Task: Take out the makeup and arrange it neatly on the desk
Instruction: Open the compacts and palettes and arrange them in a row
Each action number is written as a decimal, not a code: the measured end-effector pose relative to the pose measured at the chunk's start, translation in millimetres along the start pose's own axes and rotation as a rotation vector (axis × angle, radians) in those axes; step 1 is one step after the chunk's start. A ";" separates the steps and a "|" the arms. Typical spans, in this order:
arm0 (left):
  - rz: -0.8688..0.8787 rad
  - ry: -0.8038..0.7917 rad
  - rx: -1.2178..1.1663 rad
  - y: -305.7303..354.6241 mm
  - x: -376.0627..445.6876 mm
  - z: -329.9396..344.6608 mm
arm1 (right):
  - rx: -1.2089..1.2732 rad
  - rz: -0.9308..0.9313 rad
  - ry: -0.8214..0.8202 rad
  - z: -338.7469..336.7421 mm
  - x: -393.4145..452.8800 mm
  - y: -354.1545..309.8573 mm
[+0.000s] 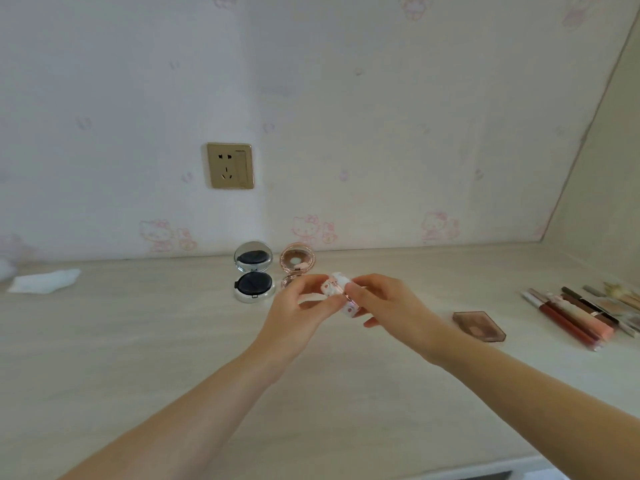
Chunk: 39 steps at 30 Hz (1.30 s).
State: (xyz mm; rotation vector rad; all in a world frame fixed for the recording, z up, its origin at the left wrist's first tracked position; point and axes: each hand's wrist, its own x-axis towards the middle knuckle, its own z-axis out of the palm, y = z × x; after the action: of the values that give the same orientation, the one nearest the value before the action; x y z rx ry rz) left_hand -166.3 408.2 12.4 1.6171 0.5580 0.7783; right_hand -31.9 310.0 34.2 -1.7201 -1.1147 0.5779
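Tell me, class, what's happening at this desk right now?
A person holds a small white patterned makeup case above the desk, left hand and right hand both pinching it. Two open compacts, one silver and one rose-gold, stand by the wall. A brown eyeshadow palette and a row of lip glosses and pencils lie to the right; a white tissue lies far left.

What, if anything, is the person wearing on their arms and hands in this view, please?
Nothing shows on either arm. The left hand and right hand are bare, with no gloves, and no rings, watch or bracelet can be seen. Both forearms are uncovered from the wrists back to the bottom edge of the picture, so no sleeve is in view. The nails look short and unpainted, though the picture is too soft to be sure.
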 end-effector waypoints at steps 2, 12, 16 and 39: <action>-0.014 0.032 -0.040 -4.2 -4.6 -12.1 | -0.030 -0.026 0.004 15.7 2.9 2.0; -0.034 0.120 -0.150 -23.0 -11.3 -45.6 | 0.159 -0.068 0.049 75.9 11.1 10.3; -0.020 0.108 -0.168 -25.5 -11.0 -48.6 | 0.203 -0.101 0.094 83.0 11.3 16.3; 0.000 0.012 -0.200 -33.2 -16.4 -50.7 | 0.268 -0.186 0.067 79.4 1.5 22.8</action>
State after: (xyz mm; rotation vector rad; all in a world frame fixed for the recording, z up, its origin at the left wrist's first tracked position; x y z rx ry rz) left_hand -213.0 436.0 -19.1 1.4292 0.4731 0.8176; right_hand -83.6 345.9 -19.3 -1.3803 -1.0834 0.5233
